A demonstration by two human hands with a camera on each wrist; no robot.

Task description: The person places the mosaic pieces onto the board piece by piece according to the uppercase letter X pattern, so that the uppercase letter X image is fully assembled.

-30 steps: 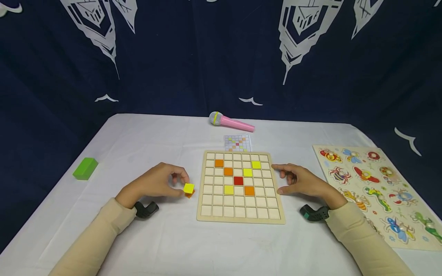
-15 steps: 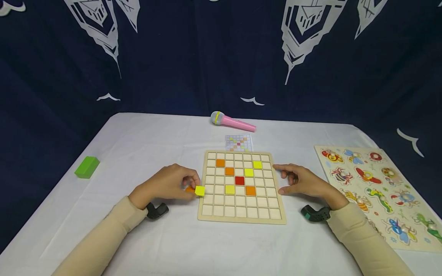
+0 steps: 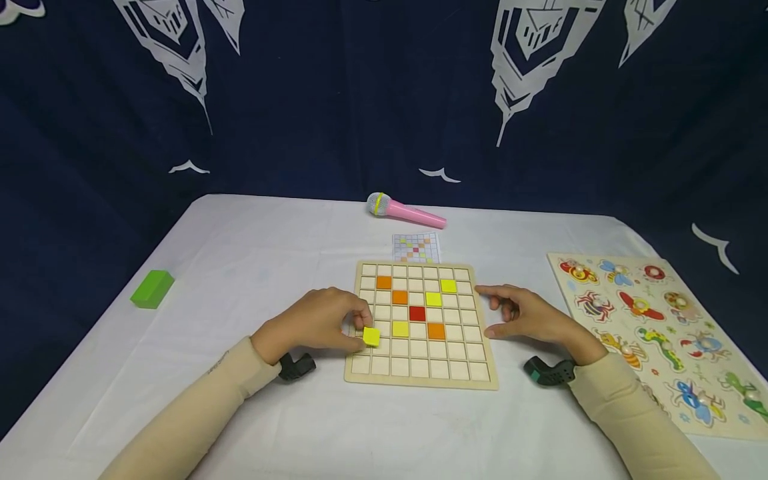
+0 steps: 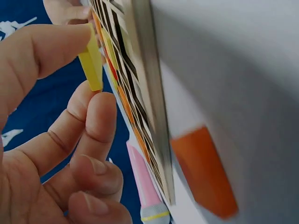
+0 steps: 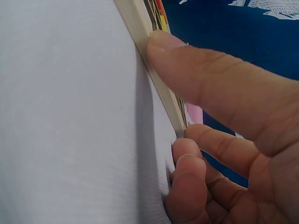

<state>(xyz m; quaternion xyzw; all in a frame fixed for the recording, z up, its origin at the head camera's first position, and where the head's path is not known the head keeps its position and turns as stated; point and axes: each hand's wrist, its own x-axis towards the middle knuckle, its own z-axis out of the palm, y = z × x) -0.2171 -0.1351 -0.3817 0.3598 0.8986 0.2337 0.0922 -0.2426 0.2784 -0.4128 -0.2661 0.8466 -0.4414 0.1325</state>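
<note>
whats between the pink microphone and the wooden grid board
A small printed pattern card lies flat on the white cloth between the pink microphone and the wooden grid board; the head view shows it.

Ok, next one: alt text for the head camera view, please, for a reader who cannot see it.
The person's left hand pinches a small yellow square tile over the left part of a wooden grid board on a white table. The right hand rests at the board's right edge; seven coloured tiles already sit in the grid.
</note>
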